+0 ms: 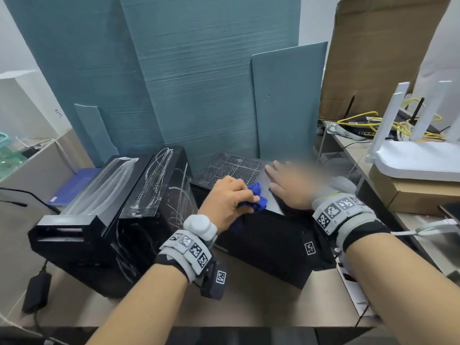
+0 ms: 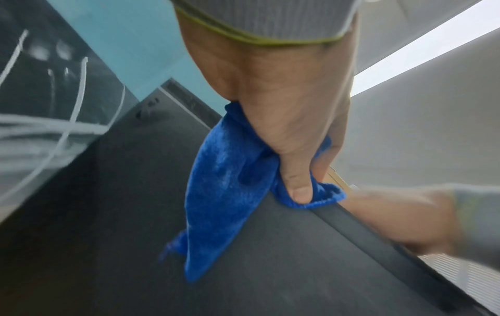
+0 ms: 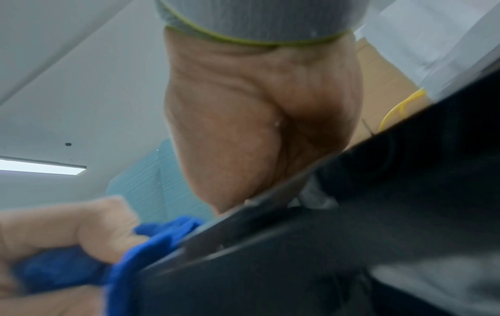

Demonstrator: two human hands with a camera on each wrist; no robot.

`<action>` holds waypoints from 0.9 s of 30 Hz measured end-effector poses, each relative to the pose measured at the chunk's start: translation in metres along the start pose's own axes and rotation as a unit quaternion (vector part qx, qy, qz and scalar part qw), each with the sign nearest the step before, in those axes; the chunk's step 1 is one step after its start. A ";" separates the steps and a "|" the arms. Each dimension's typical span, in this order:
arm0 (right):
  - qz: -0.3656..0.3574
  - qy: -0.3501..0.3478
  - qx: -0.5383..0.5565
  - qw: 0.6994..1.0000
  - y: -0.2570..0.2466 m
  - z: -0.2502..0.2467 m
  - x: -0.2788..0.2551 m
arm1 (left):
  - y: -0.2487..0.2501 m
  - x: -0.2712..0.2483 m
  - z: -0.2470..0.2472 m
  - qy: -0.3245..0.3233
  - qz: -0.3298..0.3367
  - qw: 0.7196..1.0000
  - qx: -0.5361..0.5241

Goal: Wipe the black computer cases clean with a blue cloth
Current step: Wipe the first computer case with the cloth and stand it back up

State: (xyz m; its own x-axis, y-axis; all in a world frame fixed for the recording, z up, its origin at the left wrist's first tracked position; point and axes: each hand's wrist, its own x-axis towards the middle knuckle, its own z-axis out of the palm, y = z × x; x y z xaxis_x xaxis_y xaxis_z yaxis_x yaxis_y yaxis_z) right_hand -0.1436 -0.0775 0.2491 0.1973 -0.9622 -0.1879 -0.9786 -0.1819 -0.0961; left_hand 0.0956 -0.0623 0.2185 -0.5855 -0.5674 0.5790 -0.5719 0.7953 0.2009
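Two black computer cases stand side by side on the desk. The left case [image 1: 107, 212] has a glossy panel with white streaks on it. The right case [image 1: 268, 235] has a mesh vent at the back of its top. My left hand [image 1: 230, 202] grips a bunched blue cloth [image 1: 258, 199] at the case's top front-left edge; the cloth [image 2: 230, 181] hangs down the dark side panel, pinned under my thumb. My right hand [image 1: 286, 183] lies flat on the case's top, fingers spread. In the right wrist view only the palm [image 3: 257, 128] shows above the case edge [image 3: 351, 213].
Teal foam boards [image 1: 199, 83] lean against the wall behind the cases. A white router [image 1: 420, 158] sits on a cardboard box at right, with yellow cables [image 1: 368, 120] behind it. A black power adapter [image 1: 37, 290] lies at the lower left.
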 end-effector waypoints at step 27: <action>0.015 0.023 -0.004 1.000 0.021 0.008 -0.024 | 0.030 0.004 0.029 0.031 -0.067 0.994 0.081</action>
State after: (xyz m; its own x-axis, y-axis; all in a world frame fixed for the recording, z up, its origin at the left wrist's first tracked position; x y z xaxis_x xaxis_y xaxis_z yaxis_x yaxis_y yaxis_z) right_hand -0.1687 -0.0568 0.2440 0.1645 -0.9756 -0.1451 -0.9846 -0.1536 -0.0834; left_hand 0.0595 -0.0475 0.2039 -0.4647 -0.6477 0.6038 -0.7300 0.6661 0.1527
